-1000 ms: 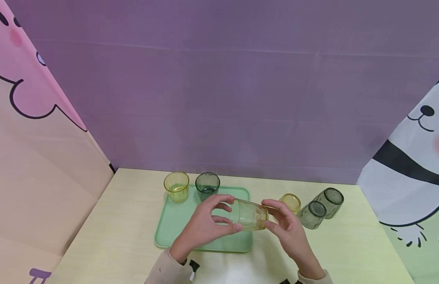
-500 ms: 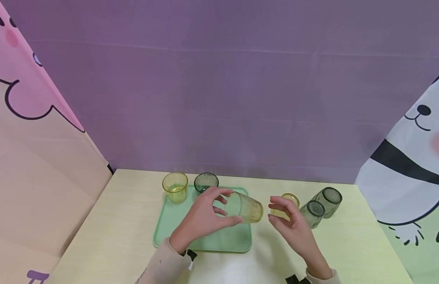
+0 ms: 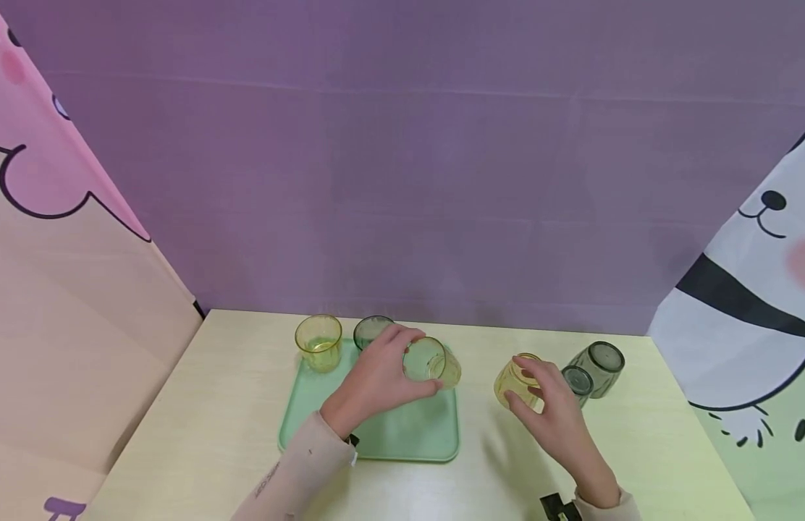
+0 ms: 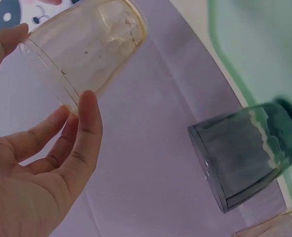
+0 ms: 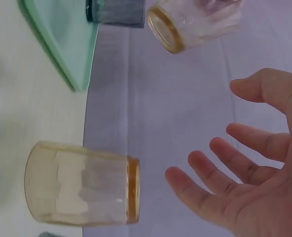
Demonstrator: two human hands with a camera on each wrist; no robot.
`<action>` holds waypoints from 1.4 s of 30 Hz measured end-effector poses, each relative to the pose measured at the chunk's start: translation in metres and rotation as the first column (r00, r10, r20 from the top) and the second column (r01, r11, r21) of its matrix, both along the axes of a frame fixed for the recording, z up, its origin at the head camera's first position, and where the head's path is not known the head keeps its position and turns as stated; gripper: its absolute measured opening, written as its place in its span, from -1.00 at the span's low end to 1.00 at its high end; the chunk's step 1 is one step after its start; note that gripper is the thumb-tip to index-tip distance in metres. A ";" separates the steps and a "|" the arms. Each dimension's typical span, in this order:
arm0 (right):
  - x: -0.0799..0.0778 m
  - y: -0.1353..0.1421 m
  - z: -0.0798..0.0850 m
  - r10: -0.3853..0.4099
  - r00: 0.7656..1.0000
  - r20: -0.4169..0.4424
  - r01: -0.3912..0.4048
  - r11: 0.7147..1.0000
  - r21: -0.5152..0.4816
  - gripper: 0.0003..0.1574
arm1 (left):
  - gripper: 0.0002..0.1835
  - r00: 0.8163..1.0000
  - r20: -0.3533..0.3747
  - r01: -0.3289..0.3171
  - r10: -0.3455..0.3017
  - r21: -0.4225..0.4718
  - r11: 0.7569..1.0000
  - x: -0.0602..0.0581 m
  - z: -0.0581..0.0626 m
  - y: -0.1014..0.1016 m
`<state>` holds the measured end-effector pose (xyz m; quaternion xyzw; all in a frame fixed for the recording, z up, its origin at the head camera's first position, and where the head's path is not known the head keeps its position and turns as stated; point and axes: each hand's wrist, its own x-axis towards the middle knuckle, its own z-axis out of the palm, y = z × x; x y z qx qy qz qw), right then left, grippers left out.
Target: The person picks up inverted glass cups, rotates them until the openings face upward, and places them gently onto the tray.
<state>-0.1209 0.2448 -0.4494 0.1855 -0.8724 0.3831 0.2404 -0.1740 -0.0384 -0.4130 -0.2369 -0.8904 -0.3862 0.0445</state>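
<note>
My left hand (image 3: 379, 376) holds a pale yellow drinking glass (image 3: 450, 369) by its rim end, thumb and fingers on opposite sides. The glass (image 4: 87, 44) is tilted, with its base pointing away to the right over the green tray (image 3: 402, 440). My right hand (image 3: 555, 416) reaches over another yellow glass (image 3: 509, 383), which stands upside down on the table. In the right wrist view, the right hand's fingers (image 5: 183, 185) are spread and a gap separates them from this upturned glass (image 5: 82, 185).
At the tray's back left stand an upright yellow glass (image 3: 320, 351) and an upright dark grey glass (image 3: 370, 331), the latter partly hidden by the left hand. Two grey glasses, one large (image 3: 601, 365) and one smaller (image 3: 577, 381), sit upside down beyond the right hand. A purple cloth (image 3: 402, 181) hangs behind the table.
The right hand has let go of the held glass and moved right to the upturned yellow one. The left hand has moved the glass slightly back and turned its rim toward me.
</note>
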 end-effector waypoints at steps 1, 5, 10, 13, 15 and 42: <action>-0.001 0.002 -0.001 -0.010 1.000 -0.019 0.011 1.000 0.028 -0.30 | -0.24 1.000 -0.009 0.001 -0.001 -0.026 1.000 -0.002 -0.001 0.001; -0.002 0.009 -0.002 -0.055 0.996 -0.071 0.064 0.991 0.119 -0.31 | -0.22 1.000 -0.023 -0.003 0.000 -0.133 0.991 -0.012 -0.005 0.004; -0.001 0.017 -0.002 -0.111 0.992 -0.064 0.121 0.973 0.194 -0.33 | -0.23 0.999 -0.042 -0.006 -0.004 -0.236 0.972 -0.024 -0.010 0.007; -0.001 0.023 -0.001 -0.123 0.991 -0.059 0.133 0.968 0.214 -0.35 | -0.25 0.998 -0.067 0.000 -0.021 -0.288 0.958 -0.031 -0.014 0.009; -0.001 0.027 0.000 -0.131 0.990 -0.056 0.140 0.965 0.220 -0.37 | -0.26 0.996 -0.086 0.004 -0.033 -0.320 0.948 -0.037 -0.017 0.011; -0.016 0.075 -0.034 -0.310 0.950 -0.038 0.303 0.882 0.360 -0.46 | -0.32 0.995 -0.089 -0.013 -0.043 -0.552 0.834 -0.074 -0.041 0.048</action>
